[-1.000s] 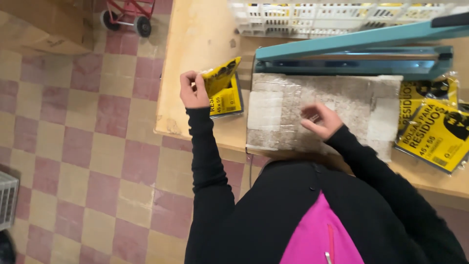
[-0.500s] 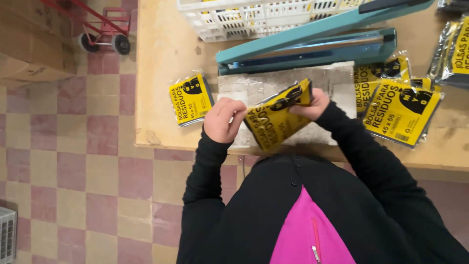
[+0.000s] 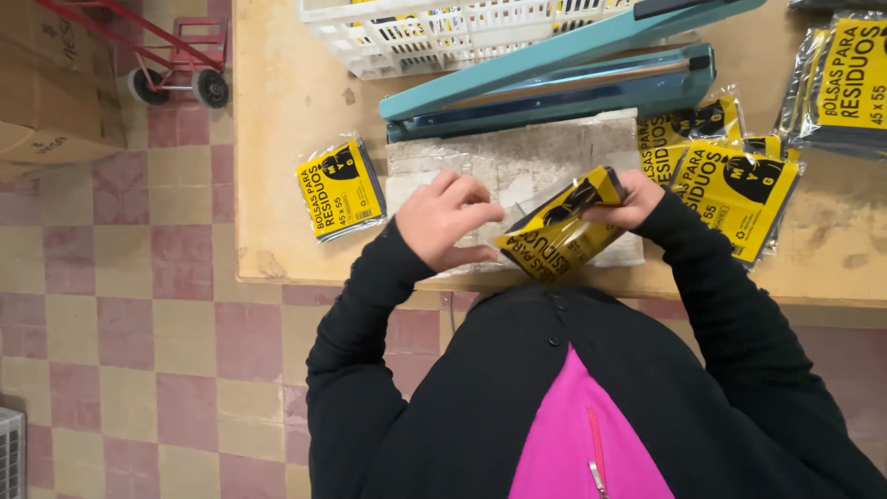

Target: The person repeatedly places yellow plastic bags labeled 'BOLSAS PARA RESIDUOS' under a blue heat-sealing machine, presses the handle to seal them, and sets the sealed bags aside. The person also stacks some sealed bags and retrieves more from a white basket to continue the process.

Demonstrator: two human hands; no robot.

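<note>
Both my hands hold one yellow-and-black plastic packet point(image 3: 554, 236) above the front edge of the wooden table point(image 3: 277, 139). My left hand point(image 3: 448, 220) pinches its clear left end, while my right hand point(image 3: 624, 199) grips its upper right end. The packet is tilted, its right end higher. Under it lies a worn grey pad point(image 3: 517, 162), and just behind that a teal heat sealer point(image 3: 554, 83) stands with its arm raised.
One sealed packet point(image 3: 339, 188) lies at the table's left. More packets point(image 3: 735, 180) are heaped to the right, another stack point(image 3: 845, 79) at the far right. A white plastic basket point(image 3: 443, 32) stands at the back. On the checkered floor are a red hand truck point(image 3: 176, 69) and a cardboard box point(image 3: 55, 83).
A second ago my left hand rested on the left packet and my right hand on the grey pad. Both then came together on a packet from the right, now held slightly lower.
</note>
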